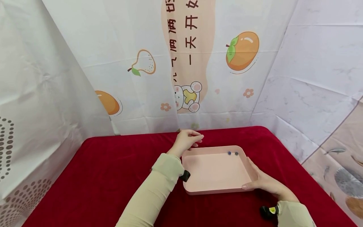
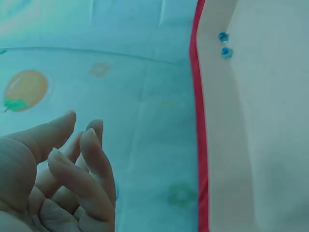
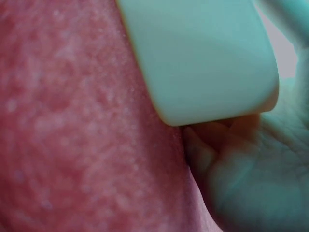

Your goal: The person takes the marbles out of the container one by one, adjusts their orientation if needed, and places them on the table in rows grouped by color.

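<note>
A shallow pale pink tray [image 1: 212,168] with rounded corners lies on red cloth. Two small blue glass balls, probably marbles [image 2: 226,52], sit close together by its far wall, toward the right corner. My right hand [image 1: 263,183] grips the tray's near right corner, thumb over the rim and the other fingers along the right side; the right wrist view has fingers tucked beneath its edge. Above the far left corner, my left hand [image 1: 185,141] hovers with loosely bent fingers. Thumb and fingertips stand apart in the left wrist view, and nothing shows between them.
Red velvety cloth [image 1: 113,176] covers the table. Behind its far edge hangs a white curtain [image 1: 136,94] printed with fruit and writing. More sheets [image 1: 312,78] hang at both sides.
</note>
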`<state>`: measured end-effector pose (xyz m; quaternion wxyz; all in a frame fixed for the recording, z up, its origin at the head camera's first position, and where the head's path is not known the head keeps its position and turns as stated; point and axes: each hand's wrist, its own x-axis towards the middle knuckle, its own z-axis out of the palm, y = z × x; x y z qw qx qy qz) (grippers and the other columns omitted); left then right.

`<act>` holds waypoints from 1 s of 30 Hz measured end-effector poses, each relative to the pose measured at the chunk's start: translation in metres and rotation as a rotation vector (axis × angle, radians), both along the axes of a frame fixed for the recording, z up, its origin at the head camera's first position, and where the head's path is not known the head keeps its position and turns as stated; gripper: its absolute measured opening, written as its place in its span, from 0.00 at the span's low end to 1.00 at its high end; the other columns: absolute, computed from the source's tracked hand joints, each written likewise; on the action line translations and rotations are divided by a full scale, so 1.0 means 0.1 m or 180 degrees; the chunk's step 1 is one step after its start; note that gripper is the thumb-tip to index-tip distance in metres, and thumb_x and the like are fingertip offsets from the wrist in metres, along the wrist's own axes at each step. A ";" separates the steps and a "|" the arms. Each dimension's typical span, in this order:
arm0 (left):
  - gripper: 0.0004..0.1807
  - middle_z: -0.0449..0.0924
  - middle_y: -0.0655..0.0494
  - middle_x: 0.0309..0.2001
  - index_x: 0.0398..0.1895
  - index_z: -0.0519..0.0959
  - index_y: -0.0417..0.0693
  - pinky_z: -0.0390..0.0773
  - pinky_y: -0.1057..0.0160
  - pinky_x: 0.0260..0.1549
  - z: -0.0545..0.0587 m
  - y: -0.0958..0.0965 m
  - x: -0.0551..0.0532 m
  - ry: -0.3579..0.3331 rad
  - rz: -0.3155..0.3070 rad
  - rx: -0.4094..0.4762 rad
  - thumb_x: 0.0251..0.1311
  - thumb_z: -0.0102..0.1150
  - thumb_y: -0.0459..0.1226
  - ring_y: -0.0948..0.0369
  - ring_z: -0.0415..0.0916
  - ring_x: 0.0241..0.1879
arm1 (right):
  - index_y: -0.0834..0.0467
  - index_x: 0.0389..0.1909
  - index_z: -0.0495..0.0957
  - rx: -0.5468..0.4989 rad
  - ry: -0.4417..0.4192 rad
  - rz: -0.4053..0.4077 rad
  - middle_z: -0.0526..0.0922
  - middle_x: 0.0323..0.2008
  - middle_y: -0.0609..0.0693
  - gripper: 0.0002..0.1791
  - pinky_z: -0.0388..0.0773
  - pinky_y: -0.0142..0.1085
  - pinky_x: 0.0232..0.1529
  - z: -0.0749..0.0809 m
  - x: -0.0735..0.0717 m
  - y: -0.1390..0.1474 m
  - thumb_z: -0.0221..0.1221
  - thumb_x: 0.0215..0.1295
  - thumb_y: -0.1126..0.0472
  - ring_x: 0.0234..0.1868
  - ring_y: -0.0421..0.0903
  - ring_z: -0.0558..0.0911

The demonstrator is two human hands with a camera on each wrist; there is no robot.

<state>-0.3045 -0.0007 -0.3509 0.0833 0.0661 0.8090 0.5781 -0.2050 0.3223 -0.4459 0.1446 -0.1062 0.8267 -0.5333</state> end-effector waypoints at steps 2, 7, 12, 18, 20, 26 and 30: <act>0.12 0.89 0.54 0.36 0.44 0.86 0.50 0.78 0.66 0.25 -0.04 0.09 0.00 -0.0039 -0.0022 0.0055 0.61 0.67 0.46 0.53 0.85 0.35 | 0.60 0.79 0.29 0.0037 0.0002 -0.0013 0.31 0.78 0.64 0.64 0.57 0.33 0.65 0.00 0.00 0.00 0.68 0.54 0.62 0.71 0.63 0.44; 0.12 0.89 0.56 0.34 0.43 0.87 0.51 0.81 0.62 0.29 -0.16 0.27 -0.01 -0.0084 -0.0021 0.0125 0.61 0.67 0.47 0.54 0.85 0.34 | 0.61 0.78 0.28 0.0085 0.0001 0.0001 0.30 0.78 0.65 0.64 0.47 0.64 0.66 0.00 -0.01 0.01 0.68 0.54 0.62 0.72 0.64 0.42; 0.11 0.88 0.59 0.33 0.41 0.87 0.54 0.83 0.58 0.33 -0.22 0.42 -0.03 -0.0079 -0.0009 0.0153 0.60 0.67 0.48 0.53 0.85 0.36 | 0.61 0.78 0.28 0.0123 0.0024 0.0020 0.31 0.78 0.65 0.64 0.51 0.60 0.66 -0.01 -0.03 0.00 0.68 0.54 0.62 0.72 0.64 0.43; 0.10 0.88 0.59 0.31 0.39 0.87 0.54 0.80 0.63 0.26 -0.29 0.61 -0.09 -0.0049 0.0011 0.0161 0.60 0.68 0.47 0.51 0.86 0.37 | 0.61 0.78 0.29 0.0110 0.0050 0.0012 0.32 0.78 0.66 0.64 0.56 0.45 0.67 -0.01 -0.02 0.00 0.68 0.54 0.62 0.71 0.64 0.44; 0.09 0.88 0.59 0.30 0.38 0.87 0.54 0.79 0.65 0.25 -0.33 0.67 -0.11 -0.0043 0.0034 0.0116 0.59 0.69 0.46 0.52 0.87 0.37 | 0.60 0.79 0.29 0.0079 0.0053 0.0004 0.32 0.78 0.66 0.64 0.57 0.30 0.62 0.00 -0.01 0.01 0.68 0.53 0.62 0.71 0.64 0.44; 0.08 0.89 0.59 0.30 0.37 0.88 0.54 0.80 0.66 0.24 -0.49 0.83 -0.17 -0.0066 0.0045 0.0037 0.58 0.70 0.45 0.57 0.87 0.34 | 0.61 0.78 0.29 0.0137 0.0060 -0.0011 0.32 0.78 0.65 0.64 0.57 0.39 0.64 0.01 -0.01 0.01 0.68 0.54 0.62 0.71 0.63 0.45; 0.07 0.89 0.58 0.30 0.35 0.88 0.53 0.77 0.67 0.21 -0.59 0.92 -0.18 -0.0100 0.0097 -0.0009 0.57 0.71 0.43 0.58 0.87 0.31 | 0.61 0.78 0.29 0.0143 0.0048 0.0022 0.31 0.78 0.65 0.64 0.53 0.57 0.66 0.02 -0.02 0.00 0.68 0.54 0.61 0.72 0.64 0.43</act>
